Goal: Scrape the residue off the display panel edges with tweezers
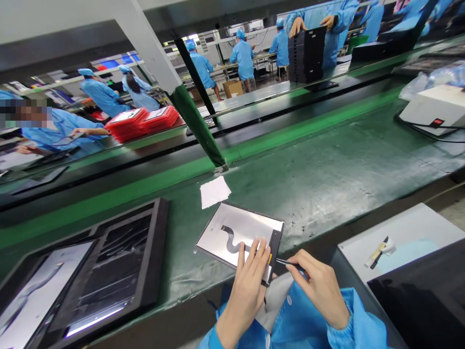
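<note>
A display panel (212,237) with a silvery back and a dark, wavy flex cable (229,237) lies at the front edge of the green bench, one corner jutting past it. My left hand (250,271) holds this panel near that corner, its fingers laid together across the back and the thumb mostly hidden below. In my right hand (319,286), pinched between thumb and fingers, is a pair of tweezers (286,262). Their tips reach the dark strip on the panel's right edge, beside a small yellow patch (270,259). What the tips touch is too small to make out.
A black foam tray (160,252) with more panels stands left. White paper (215,192) lies behind my panel; black scraps (302,229) dot the bench. At right are a white box (436,109) and a white surface (410,232). A green post (198,128) rises behind; co-workers sit beyond.
</note>
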A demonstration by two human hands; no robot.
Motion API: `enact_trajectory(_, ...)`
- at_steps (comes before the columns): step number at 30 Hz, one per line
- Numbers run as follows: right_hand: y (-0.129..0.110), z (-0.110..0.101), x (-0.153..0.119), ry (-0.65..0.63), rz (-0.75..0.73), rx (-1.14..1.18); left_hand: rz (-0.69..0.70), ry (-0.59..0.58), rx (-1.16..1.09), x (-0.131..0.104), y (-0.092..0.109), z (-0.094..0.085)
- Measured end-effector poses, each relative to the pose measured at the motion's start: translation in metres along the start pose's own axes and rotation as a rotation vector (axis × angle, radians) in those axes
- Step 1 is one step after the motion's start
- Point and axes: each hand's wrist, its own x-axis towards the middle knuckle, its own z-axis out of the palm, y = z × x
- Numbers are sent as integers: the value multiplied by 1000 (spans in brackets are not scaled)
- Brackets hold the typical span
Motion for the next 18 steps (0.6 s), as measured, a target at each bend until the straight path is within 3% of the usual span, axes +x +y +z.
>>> enact_trajectory(18,-4,1,2,-6,-60,-121,15,8,10,2,1,-2)
